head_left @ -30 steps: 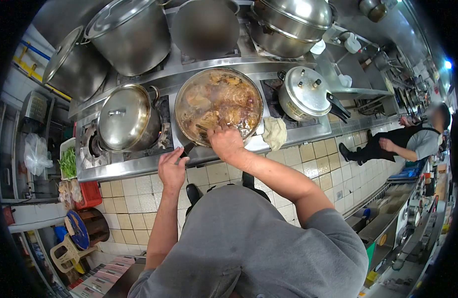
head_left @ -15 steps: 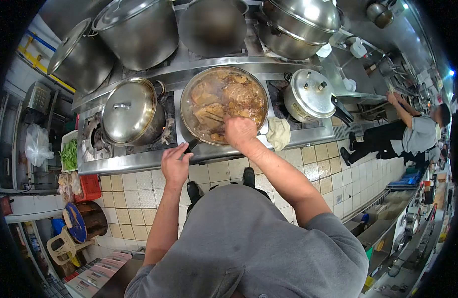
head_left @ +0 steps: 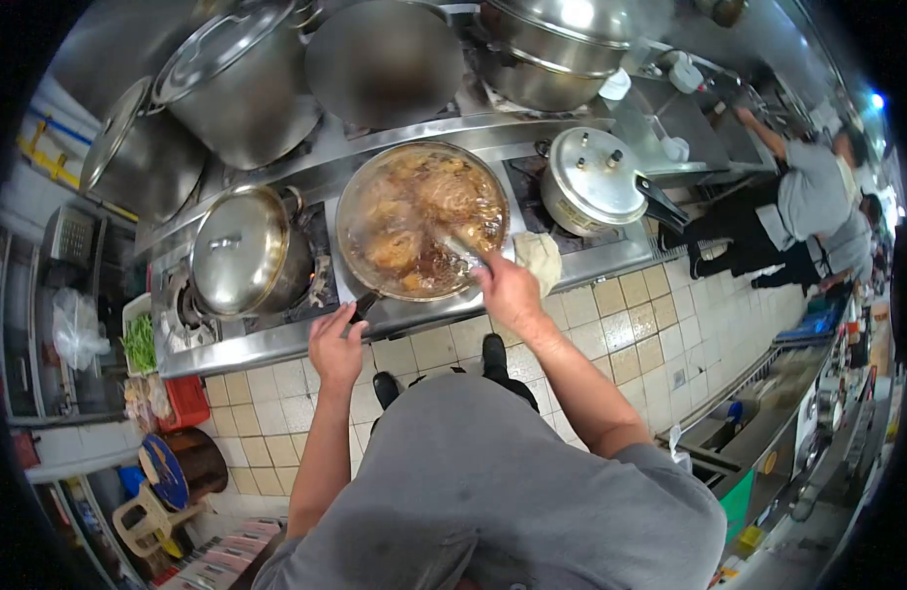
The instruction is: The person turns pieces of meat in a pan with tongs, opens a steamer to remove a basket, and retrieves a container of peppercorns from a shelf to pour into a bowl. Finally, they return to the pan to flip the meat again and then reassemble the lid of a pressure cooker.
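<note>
A wide pan (head_left: 341, 221) of bubbling brown broth with large browned pieces of food sits on the middle burner. My right hand (head_left: 513, 295) is closed round the dark handle of a metal utensil (head_left: 461, 247), whose far end dips into the broth; its tip is hidden by liquid and steam. At the near left of the pan, my left hand (head_left: 336, 344) is at the end of the pan's black handle (head_left: 367, 304), which lies between thumb and fingers. A folded pale cloth (head_left: 538, 262) lies on the stove edge beside my right hand.
A lidded pot (head_left: 239, 258) stands to the left with flame beneath it, and a pressure cooker (head_left: 593, 182) to the right. Large pots (head_left: 242, 103) line the back. Two co-workers (head_left: 808, 197) stand at the right. Greens (head_left: 139, 342) fill a bin at the left.
My right hand has drawn back from over the pan to its near right edge, exposing more of the utensil. The left hand stays at the handle. The view has shifted; a co-worker has moved.
</note>
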Demonstrator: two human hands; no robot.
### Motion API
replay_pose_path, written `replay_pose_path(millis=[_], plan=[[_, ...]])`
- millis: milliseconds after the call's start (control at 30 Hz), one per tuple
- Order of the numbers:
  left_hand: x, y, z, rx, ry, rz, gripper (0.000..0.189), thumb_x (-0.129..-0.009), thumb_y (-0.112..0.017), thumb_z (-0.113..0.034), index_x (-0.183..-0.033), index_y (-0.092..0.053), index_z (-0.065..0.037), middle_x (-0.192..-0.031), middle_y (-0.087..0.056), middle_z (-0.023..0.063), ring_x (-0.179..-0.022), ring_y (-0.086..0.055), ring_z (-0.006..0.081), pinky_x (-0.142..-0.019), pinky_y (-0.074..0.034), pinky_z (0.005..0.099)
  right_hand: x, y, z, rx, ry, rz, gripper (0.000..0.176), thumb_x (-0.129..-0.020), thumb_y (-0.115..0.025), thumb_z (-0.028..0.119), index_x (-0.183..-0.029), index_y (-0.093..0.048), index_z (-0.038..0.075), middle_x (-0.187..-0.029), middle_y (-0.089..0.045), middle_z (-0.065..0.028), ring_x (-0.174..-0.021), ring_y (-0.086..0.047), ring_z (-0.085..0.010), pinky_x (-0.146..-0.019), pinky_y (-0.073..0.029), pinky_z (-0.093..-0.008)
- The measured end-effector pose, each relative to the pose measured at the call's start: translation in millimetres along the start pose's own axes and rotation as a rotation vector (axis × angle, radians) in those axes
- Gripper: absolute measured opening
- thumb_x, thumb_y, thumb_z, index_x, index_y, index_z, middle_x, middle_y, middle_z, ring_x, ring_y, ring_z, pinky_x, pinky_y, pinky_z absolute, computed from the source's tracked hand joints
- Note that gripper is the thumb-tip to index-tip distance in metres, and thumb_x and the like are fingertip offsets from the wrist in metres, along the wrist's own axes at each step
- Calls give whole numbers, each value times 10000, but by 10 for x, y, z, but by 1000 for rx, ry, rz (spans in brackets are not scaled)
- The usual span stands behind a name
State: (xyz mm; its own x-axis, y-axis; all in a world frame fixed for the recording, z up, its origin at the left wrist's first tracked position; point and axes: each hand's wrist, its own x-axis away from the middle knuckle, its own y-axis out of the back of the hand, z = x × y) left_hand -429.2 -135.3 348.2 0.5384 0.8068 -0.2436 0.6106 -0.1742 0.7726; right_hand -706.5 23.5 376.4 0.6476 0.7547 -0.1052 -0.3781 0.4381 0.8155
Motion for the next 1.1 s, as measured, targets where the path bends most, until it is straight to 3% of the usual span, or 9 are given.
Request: replay_pose_path(millis=[400,467,533,600,700,767,800,933,1100], plan=[[-70,98,-548,-315,2,149,456,-814,-815,-145,-1246,-711,-43,-1328,-673,171,-1207,-586,348,-1080,-433,429,495,19,-837,-353,-156,-94,410,-952,-673,341,-1258,-619,74,-1009,-721,-205,-925,-689,-429,-783,-541,-512],[-74,43,-802,-303,-17,87,458,-829,-791,-157,-1270,-699,-71,-1282,-689,148,-1201,-552,363,-1080,-428,433,511,155,-1032,-376,-159,-48,453,-955,-676,353,-1292,-594,61,-1014,-719,-216,-944,-684,-435,-800,-539,-501],[-65,-25,-1180,-302,-54,79,321,-840,-786,-101,-1147,-714,-47,-1153,-719,132,-1086,-617,314,-989,-489,403,540,270,-1213,-489,-267,21,440,-978,-659,352,-1283,-583,44,-1011,-711,-234,-950,-688,-426,-804,-539,-481],[-79,-78,-1805,257,184,295,231,-865,-753,-12,-1068,-643,-1,-981,-681,114,-948,-637,238,-905,-508,340,548,382,-1441,-549,-265,-25,414,-993,-643,335,-1268,-579,31,-1004,-707,-238,-942,-692,-418,-799,-539,-473],[-171,178,-3107,593,-301,404,272,-870,-718,54,-1005,-500,-36,-880,-616,72,-848,-627,220,-815,-510,345,649,475,-1854,-574,-275,-117,368,-1018,-614,299,-1236,-566,6,-974,-695,-241,-907,-690,-401,-778,-534,-460],[-439,628,-3951,427,-816,440,299,-824,-832,-167,-815,-551,-65,-813,-648,68,-743,-655,266,-687,-504,364,679,603,-2088,-549,-266,-223,318,-1032,-592,263,-1195,-553,-8,-912,-676,-214,-832,-672,-358,-738,-522,-441],[-412,798,-4348,454,-810,406,350,-797,-839,-253,-726,-545,-78,-762,-629,53,-728,-647,256,-681,-498,359,730,676,-2165,-556,-260,-273,290,-1038,-584,246,-1170,-549,-10,-874,-667,-187,-785,-658,-323,-714,-515,-427],[-57,1061,-4884,403,-804,158,220,-751,-824,-237,-773,-651,-102,-748,-607,42,-711,-642,241,-579,-497,384,968,986,-2390,-681,-365,-406,244,-1039,-589,231,-1104,-544,0,-812,-626,-123,-719,-598,-229,-674,-488,-389],[-116,1004,-4878,720,-1264,380,209,-713,-832,-200,-756,-646,-116,-728,-572,23,-676,-612,221,-556,-480,379,1518,1488,-2582,-447,-688,-611,264,-960,-699,228,-914,-548,16,-719,-540,-36,-687,-493,-148,-640,-444,-346]])
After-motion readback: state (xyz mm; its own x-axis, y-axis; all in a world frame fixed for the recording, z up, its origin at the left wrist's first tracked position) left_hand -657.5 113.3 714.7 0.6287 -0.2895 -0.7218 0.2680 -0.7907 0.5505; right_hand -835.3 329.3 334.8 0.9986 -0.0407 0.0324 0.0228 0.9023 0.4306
